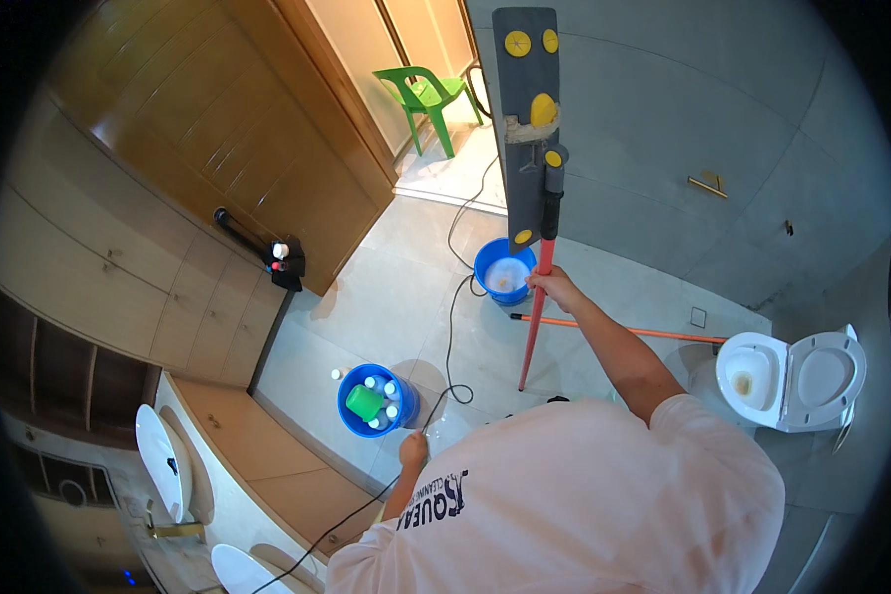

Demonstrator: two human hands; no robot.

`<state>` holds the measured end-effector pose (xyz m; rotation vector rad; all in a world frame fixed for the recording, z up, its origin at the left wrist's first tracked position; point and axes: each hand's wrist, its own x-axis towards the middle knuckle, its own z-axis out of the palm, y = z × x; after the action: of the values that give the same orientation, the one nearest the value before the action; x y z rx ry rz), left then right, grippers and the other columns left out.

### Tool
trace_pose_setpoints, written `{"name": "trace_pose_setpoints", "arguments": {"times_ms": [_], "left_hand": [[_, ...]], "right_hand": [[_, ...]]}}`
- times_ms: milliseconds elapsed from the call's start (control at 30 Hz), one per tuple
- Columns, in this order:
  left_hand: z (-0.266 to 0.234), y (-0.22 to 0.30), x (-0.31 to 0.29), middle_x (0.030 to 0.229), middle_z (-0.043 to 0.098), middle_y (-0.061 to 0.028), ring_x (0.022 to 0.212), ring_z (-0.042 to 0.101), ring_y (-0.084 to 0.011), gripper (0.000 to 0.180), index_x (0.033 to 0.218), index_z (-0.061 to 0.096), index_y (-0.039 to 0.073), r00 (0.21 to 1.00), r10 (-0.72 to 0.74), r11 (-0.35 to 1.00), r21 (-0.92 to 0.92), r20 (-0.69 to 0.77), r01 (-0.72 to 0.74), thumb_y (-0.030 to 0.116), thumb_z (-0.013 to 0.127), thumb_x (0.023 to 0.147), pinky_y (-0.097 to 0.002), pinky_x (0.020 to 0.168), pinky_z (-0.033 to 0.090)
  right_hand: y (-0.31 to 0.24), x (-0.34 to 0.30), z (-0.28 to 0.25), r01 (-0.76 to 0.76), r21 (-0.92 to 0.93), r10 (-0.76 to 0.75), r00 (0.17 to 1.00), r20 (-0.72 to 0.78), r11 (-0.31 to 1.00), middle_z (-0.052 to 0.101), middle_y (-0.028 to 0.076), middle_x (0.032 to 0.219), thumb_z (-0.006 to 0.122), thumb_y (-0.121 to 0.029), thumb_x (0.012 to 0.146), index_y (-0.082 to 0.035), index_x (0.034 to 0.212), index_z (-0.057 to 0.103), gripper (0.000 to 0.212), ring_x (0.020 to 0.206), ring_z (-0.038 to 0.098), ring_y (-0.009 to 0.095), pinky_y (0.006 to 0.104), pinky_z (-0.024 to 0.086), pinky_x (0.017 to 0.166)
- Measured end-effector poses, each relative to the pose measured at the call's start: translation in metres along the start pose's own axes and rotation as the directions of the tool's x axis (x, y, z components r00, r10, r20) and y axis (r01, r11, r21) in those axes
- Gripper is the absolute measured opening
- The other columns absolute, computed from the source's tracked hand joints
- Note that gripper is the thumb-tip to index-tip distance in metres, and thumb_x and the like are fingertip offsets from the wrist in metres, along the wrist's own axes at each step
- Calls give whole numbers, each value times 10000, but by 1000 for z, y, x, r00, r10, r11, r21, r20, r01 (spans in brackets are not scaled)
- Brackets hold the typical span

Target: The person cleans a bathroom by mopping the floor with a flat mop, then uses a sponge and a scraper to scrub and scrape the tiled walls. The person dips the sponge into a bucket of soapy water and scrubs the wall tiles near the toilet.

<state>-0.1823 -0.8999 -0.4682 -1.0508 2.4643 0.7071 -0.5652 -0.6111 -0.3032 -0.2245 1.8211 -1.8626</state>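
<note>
My right hand (556, 289) is closed around the red pole (532, 346) of a flat mop. Its long grey mop head (517, 84), dotted with yellow discs, is raised upright beside the grey wall. A light-coloured scrap of cloth hangs on the head. Lower left, my left hand (413, 451) is closed on a black cable (452, 342) that runs across the floor and over the counter. Near that hand stands a blue bucket (413, 401) with white-capped bottles and a green item (363, 403). Another blue bucket (485, 265), holding foamy liquid, is beside the mop pole.
An orange pole (614, 329) lies across the floor toward the open white toilet (752, 371). Washbasins (163, 465) line the left counter. A brown door (228, 129) stands ajar near a green chair (431, 94). A black device (285, 265) is by the cabinets.
</note>
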Motion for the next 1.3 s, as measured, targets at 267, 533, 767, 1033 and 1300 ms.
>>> {"name": "trace_pose_setpoints", "arguments": {"times_ms": [267, 533, 767, 1033, 1300], "left_hand": [[-34, 23, -8, 937, 554, -255, 894, 521, -384, 536, 946, 567, -22, 917, -90, 950, -309, -388, -38, 399, 242, 879, -444, 783, 393], [-43, 72, -25, 833, 590, -205, 804, 567, -320, 384, 857, 563, -14, 802, -384, 722, -690, -456, -47, 355, 462, 820, -391, 708, 425], [-106, 143, -55, 834, 538, -19, 784, 535, -147, 212, 920, 514, 77, 977, 213, -217, -975, -10, 37, 217, 580, 775, -310, 697, 452], [-159, 138, -78, 865, 554, -31, 759, 533, -130, 356, 976, 515, 57, 992, 88, 109, -989, -91, -100, 383, 472, 838, -272, 664, 443], [-136, 44, -93, 910, 566, -79, 780, 548, -151, 378, 1054, 497, 31, 945, -275, 165, -977, -178, -136, 352, 404, 878, -272, 695, 430]], "right_hand": [[7, -10, 35, 88, 16, -89, 990, 108, 996, 521, 2, 696, 576, -130, 763, -81, 766, 527, 69, 656, 501, 97, 222, 403, 602], [-6, -13, 62, 5, -20, 0, 973, 229, 1000, 548, 21, 702, 561, -103, 779, -91, 761, 507, 58, 648, 501, 93, 217, 359, 575], [-7, -11, 35, 22, -11, -18, 959, 281, 1000, 545, 17, 749, 554, -112, 784, -113, 821, 474, 88, 745, 547, 129, 259, 398, 664], [-5, -30, 12, -9, 83, -9, 978, 210, 996, 543, 37, 795, 548, -94, 781, -88, 836, 475, 91, 797, 545, 150, 285, 409, 743], [-19, -68, -8, -151, -22, 150, 988, -42, 988, 554, 45, 929, 525, -114, 735, -112, 892, 511, 158, 913, 495, 150, 365, 396, 748]]}}
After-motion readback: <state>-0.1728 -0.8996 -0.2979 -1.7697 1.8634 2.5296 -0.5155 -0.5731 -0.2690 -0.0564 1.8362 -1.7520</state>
